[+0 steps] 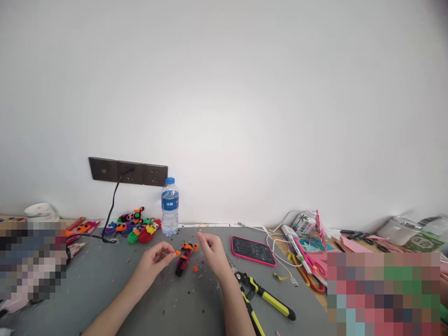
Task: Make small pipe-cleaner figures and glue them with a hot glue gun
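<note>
My left hand (154, 262) hovers over the grey mat (105, 289) and pinches a tiny orange piece (177, 253) between thumb and forefinger. My right hand (212, 254) is raised just to the right, fingers loosely curled and apart, holding nothing I can see. Between the two hands lies a small pipe-cleaner figure (185, 257) in black, red and orange. A loose orange bit (195, 269) rests on the mat beside it.
A water bottle (170, 206) stands at the wall by a pile of colourful pipe-cleaner figures (136, 226). A pink-cased phone (252, 249) and yellow-handled pliers (266, 297) lie to the right. Cables, scissors and craft clutter (308, 252) fill the far right. A wall socket strip (128, 171) holds a black cord.
</note>
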`<state>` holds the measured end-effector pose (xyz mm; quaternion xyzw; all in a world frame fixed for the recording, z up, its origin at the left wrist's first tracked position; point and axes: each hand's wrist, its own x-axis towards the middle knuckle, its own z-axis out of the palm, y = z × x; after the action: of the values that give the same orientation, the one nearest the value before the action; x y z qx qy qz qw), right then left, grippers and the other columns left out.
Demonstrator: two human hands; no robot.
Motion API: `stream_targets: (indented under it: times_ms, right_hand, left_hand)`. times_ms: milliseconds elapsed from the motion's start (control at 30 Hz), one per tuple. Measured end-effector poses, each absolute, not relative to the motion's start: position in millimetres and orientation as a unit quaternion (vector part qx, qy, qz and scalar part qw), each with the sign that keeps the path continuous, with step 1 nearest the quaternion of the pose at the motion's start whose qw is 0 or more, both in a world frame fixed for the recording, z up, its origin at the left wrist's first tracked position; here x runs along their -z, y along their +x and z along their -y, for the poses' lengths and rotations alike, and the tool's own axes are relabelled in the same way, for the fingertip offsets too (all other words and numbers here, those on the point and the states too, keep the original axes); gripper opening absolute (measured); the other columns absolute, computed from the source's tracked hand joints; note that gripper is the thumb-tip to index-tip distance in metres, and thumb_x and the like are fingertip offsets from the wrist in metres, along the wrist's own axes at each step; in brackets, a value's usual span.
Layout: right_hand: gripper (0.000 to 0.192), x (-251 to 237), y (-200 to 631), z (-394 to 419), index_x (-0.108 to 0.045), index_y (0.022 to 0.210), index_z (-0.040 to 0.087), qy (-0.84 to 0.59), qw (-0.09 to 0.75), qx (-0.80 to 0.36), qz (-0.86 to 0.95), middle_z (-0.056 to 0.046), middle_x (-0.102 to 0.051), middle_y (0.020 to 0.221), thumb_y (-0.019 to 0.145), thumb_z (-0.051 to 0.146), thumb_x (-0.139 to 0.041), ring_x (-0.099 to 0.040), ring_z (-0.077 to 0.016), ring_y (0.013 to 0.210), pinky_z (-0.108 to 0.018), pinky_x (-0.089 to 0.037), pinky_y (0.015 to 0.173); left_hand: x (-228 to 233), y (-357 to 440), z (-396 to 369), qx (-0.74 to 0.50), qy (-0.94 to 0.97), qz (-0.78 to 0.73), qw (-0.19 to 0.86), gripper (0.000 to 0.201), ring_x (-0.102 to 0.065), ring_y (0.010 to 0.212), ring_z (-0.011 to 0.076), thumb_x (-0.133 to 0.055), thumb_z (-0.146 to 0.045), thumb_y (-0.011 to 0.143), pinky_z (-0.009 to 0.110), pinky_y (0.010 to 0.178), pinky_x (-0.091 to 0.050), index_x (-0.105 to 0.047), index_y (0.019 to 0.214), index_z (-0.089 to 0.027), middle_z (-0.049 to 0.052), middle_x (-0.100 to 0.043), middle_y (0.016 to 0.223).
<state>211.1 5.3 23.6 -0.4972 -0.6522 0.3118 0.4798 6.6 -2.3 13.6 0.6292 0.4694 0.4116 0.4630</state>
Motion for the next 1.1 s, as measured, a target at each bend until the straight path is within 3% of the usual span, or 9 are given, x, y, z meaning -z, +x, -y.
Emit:
stream_targets:
  times_ms: [133,200,300,500,800,967,1100]
  right_hand:
    - [0.025,-26.6,199.2,1.3,-0.054,0.076,0.02,-0.434,0.424,-0.403,0.685,0.007,-0.038,0.058,0.085,0.042,-0.06,-0.036,-0.01,0.052,-0.022,-0.028,0.05]
    - [0.02,-27.0,194.3,2.7,-0.061,0.086,0.019,-0.411,0.4,-0.431,0.696,0.007,-0.044,0.059,0.08,0.038,-0.067,-0.04,-0.0103,0.054,-0.022,-0.031,0.052]
    - [0.012,-25.8,189.8,2.5,-0.065,0.082,0.019,-0.408,0.394,-0.429,0.703,0.005,-0.051,0.063,0.081,0.031,-0.065,-0.043,-0.0108,0.057,-0.022,-0.034,0.055]
    - [0.015,-22.2,188.4,2.3,-0.065,0.081,0.017,-0.423,0.409,-0.396,0.705,0.002,-0.055,0.067,0.085,0.031,-0.06,-0.045,-0.0117,0.059,-0.023,-0.035,0.055]
    - [0.025,-19.6,189.9,7.5,-0.061,0.082,0.019,-0.426,0.401,-0.436,0.684,0.001,-0.053,0.066,0.087,0.043,-0.057,-0.046,-0.0144,0.056,-0.025,-0.035,0.05]
    - [0.039,-28.5,190.6,6.9,-0.042,0.063,0.022,-0.467,0.505,-0.287,0.666,0.004,-0.038,0.061,0.093,0.046,-0.045,-0.039,-0.0149,0.058,-0.028,-0.034,0.058]
    - [0.034,-47.5,164.6,18.6,-0.041,0.069,0.023,-0.458,0.546,-0.236,0.661,0.002,-0.039,0.065,0.097,0.04,-0.034,-0.041,-0.0165,0.06,-0.028,-0.035,0.057]
  left_hand:
    - [-11.1,6.7,1.0,-0.419,0.623,-0.464,0.47,0.029,-0.044,0.055,0.0133,-0.064,-0.049,0.076,0.023,0.052,-0.033,-0.061,0.074,-0.02,-0.003,-0.051,0.063]
    - [-10.1,6.9,0.0,-0.427,0.62,-0.458,0.472,0.027,-0.047,0.057,0.0138,-0.065,-0.047,0.075,0.024,0.053,-0.035,-0.062,0.075,-0.019,-0.002,-0.054,0.064]
    - [-9.9,7.7,0.4,-0.44,0.621,-0.45,0.468,0.026,-0.049,0.058,0.0141,-0.066,-0.044,0.075,0.024,0.056,-0.037,-0.063,0.075,-0.019,-0.002,-0.057,0.065]
    - [-12.3,8.7,5.0,-0.449,0.61,-0.445,0.477,0.024,-0.051,0.059,0.0141,-0.066,-0.042,0.076,0.024,0.056,-0.038,-0.065,0.077,-0.018,-0.001,-0.06,0.066]
    - [-7.4,6.9,4.4,-0.453,0.619,-0.444,0.463,0.027,-0.055,0.062,0.0156,-0.064,-0.044,0.078,0.026,0.058,-0.04,-0.064,0.073,-0.018,0.001,-0.064,0.068]
    - [-5.2,4.6,1.0,-0.463,0.62,-0.449,0.447,0.027,-0.056,0.062,0.0161,-0.064,-0.045,0.08,0.027,0.058,-0.042,-0.065,0.075,-0.018,0.002,-0.066,0.07]
    - [-1.9,5.7,-2.1,-0.462,0.617,-0.452,0.449,0.024,-0.062,0.073,0.0182,-0.066,-0.04,0.083,0.031,0.067,-0.051,-0.067,0.086,-0.016,0.004,-0.069,0.085]
